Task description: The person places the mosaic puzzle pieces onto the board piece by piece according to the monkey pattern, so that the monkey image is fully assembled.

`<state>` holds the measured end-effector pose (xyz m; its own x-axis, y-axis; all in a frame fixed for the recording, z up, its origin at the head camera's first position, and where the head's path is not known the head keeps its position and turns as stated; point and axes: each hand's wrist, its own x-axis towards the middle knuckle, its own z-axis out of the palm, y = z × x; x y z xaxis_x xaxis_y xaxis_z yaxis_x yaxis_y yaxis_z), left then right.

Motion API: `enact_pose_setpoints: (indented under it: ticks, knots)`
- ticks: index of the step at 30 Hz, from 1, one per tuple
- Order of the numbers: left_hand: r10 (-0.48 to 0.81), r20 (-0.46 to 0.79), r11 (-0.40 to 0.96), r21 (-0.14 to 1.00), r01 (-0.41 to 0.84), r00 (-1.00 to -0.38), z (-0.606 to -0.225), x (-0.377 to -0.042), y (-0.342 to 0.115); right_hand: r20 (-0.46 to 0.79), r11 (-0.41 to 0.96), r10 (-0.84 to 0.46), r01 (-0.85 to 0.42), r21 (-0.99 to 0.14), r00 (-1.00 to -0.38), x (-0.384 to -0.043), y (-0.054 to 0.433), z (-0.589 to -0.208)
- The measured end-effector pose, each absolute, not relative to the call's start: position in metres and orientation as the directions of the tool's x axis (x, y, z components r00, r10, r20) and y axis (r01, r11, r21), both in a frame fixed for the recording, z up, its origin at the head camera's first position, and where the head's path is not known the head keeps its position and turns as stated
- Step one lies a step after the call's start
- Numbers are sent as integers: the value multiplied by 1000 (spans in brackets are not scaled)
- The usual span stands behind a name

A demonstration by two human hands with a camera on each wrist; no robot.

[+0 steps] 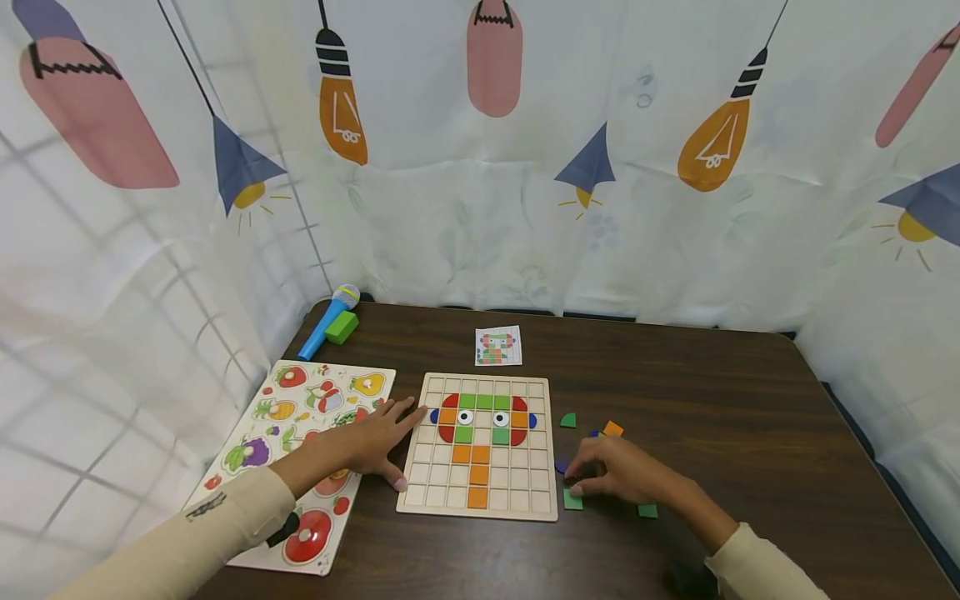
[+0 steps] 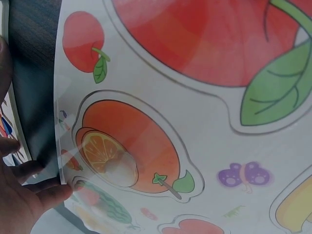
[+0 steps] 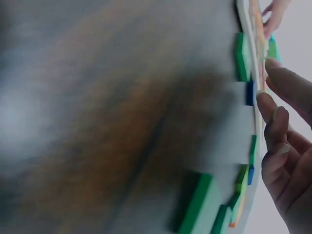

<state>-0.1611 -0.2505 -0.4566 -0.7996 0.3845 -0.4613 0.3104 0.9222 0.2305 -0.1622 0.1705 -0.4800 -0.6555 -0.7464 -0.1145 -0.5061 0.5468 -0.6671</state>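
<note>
A wooden grid board [image 1: 442,477] lies on the table, with orange, green, red and blue pieces and two eye tiles making a figure on it. My left hand [image 1: 375,437] rests at the board's left edge, thumb near its lower corner and fingers spread. Just right of the board, my right hand [image 1: 618,468] hovers low over loose pieces, its fingers bent and nothing visible between thumb and forefinger. Beneath those fingertips lies a green square [image 1: 572,500], with a blue piece [image 1: 561,467] beside it. In the right wrist view, thumb and fingers [image 3: 277,124] stand apart.
A fruit-picture board [image 1: 243,433] lies under my left forearm. Behind the grid board is a small pattern card [image 1: 498,355]. A toy microphone [image 1: 318,331] and green block [image 1: 342,328] sit far left. Loose pieces include a green quarter-round [image 1: 568,420], an orange square [image 1: 612,428] and another green piece [image 1: 647,511].
</note>
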Motion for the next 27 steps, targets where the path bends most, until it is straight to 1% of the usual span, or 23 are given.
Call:
enact_pose_setpoints:
  ticks: [5, 13, 21, 27]
  knots:
    - [386, -460, 922, 227, 314, -800, -456, -161, -251, -145, 561, -762, -532, -635, -630, -154, 172, -485]
    - [395, -451, 917, 242, 316, -800, -455, -160, -251, -155, 585, -749, -532, -612, -644, -149, 168, -485]
    - [381, -462, 924, 228, 308, -801, -458, -162, -251, -181, 563, -772, -524, -639, -609, -147, 169, -486]
    - [387, -455, 921, 226, 316, -802, -456, -160, -251, -201, 560, -772, -495, -665, -603, -147, 168, -485]
